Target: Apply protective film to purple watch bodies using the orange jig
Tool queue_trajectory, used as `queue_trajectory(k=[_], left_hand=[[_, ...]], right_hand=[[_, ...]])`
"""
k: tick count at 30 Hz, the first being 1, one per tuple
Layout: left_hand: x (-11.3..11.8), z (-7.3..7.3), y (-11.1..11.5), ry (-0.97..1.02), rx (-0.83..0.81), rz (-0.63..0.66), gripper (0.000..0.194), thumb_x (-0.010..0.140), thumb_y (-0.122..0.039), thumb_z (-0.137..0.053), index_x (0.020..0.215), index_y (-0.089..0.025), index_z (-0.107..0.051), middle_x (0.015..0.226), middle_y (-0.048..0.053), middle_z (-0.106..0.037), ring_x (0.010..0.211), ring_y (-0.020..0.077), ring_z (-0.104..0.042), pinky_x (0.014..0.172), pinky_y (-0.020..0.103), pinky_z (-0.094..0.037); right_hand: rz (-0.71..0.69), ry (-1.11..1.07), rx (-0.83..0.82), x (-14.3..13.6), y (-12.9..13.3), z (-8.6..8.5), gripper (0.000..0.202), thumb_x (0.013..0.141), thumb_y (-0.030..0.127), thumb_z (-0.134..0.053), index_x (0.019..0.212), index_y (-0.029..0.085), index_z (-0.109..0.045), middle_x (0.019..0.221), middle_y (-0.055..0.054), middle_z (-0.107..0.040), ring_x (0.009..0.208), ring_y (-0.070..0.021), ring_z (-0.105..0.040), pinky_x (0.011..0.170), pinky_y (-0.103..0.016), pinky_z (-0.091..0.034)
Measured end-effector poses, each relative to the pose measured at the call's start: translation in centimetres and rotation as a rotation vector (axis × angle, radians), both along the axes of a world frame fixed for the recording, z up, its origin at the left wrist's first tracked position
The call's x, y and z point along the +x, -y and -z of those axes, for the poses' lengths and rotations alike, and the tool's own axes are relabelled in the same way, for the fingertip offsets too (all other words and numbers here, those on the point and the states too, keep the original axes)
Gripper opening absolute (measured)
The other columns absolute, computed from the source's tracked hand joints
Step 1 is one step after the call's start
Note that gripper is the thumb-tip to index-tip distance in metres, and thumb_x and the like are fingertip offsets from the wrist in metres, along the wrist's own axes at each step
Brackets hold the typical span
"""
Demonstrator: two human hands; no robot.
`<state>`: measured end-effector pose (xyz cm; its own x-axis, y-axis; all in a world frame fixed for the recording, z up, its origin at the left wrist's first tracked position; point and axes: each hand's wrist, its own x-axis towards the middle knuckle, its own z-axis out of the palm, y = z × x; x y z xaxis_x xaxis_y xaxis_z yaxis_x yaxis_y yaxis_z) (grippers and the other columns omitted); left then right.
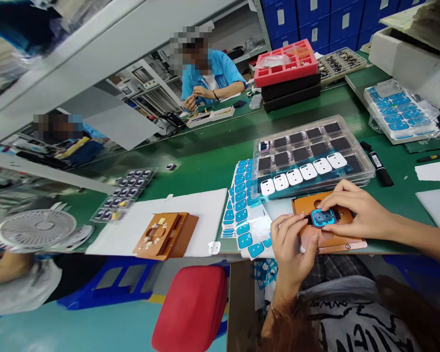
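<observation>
A small smartwatch body with a bright blue film on its face and dark ends lies over an orange fixture block. My right hand grips it from the right, with thumb and forefinger at its lower and upper edges. From the left, the fingertips of my left hand close on its dark left end, the thumb lower down. Just beyond the block stands a clear plastic tray with dark square pockets. A blue strip bearing white rounded stickers lies across it. Sheets of blue stickers fan out left of my left hand.
Another orange fixture sits on white foam. A black marker lies right of the tray. A red tray stands on black boxes. A co-worker in blue sits across the bench. A red stool is below left.
</observation>
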<state>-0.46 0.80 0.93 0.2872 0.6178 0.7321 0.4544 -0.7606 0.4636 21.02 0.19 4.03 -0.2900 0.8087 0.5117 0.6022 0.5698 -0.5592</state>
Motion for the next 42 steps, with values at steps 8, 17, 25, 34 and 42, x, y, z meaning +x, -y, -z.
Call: queue_trajectory(k=[8, 17, 25, 34, 42], left_hand=[[0.0, -0.1, 0.0, -0.007, -0.013, -0.002, 0.016, 0.095, -0.032, -0.058, 0.103, -0.019, -0.064, 0.103, 0.009, -0.072, 0.101, 0.0212, -0.061, 0.089, 0.04, -0.053], [0.0, -0.1, 0.0, -0.041, 0.0, 0.065, 0.02, 0.093, -0.029, -0.06, 0.109, -0.018, -0.065, 0.109, 0.01, -0.071, 0.108, 0.0226, -0.057, 0.094, 0.041, -0.051], [-0.1, -0.4, 0.2, -0.139, 0.008, 0.115, 0.024, 0.09, -0.029, -0.065, 0.111, -0.02, -0.067, 0.109, 0.006, -0.075, 0.112, 0.0247, -0.055, 0.099, 0.045, -0.046], [-0.3, -0.4, 0.3, -0.143, -0.097, 0.12, 0.021, 0.088, -0.029, -0.069, 0.108, -0.023, -0.07, 0.105, 0.005, -0.076, 0.11, 0.0249, -0.059, 0.104, 0.051, -0.041], [-0.5, -0.2, 0.4, -0.011, -0.032, 0.051, 0.029, 0.093, -0.026, -0.06, 0.121, -0.02, -0.063, 0.118, 0.01, -0.072, 0.116, 0.0236, -0.058, 0.098, 0.045, -0.05]], right_hand=[[-0.005, 0.007, -0.033, 0.0, -0.1, 0.3, 0.014, 0.08, 0.027, -0.073, 0.093, 0.023, -0.07, 0.096, -0.005, -0.075, 0.087, -0.0233, -0.056, 0.072, -0.04, -0.056], [0.004, 0.018, 0.008, -0.2, 0.0, 0.0, 0.01, 0.082, 0.028, -0.069, 0.09, 0.022, -0.07, 0.104, -0.007, -0.075, 0.092, -0.0254, -0.057, 0.076, -0.043, -0.054], [-0.037, 0.027, 0.015, 0.6, -0.2, 0.0, 0.01, 0.085, 0.029, -0.068, 0.078, 0.022, -0.065, 0.091, -0.005, -0.075, 0.087, -0.0227, -0.054, 0.071, -0.036, -0.052], [-0.061, 0.058, -0.066, 0.7, -0.4, 0.2, 0.013, 0.085, 0.033, -0.069, 0.082, 0.021, -0.065, 0.085, -0.005, -0.071, 0.084, -0.0222, -0.054, 0.07, -0.036, -0.05], [-0.005, -0.017, -0.091, -0.1, -0.1, 0.4, 0.016, 0.079, 0.029, -0.074, 0.092, 0.022, -0.069, 0.088, -0.007, -0.07, 0.085, -0.0223, -0.058, 0.068, -0.036, -0.054]])
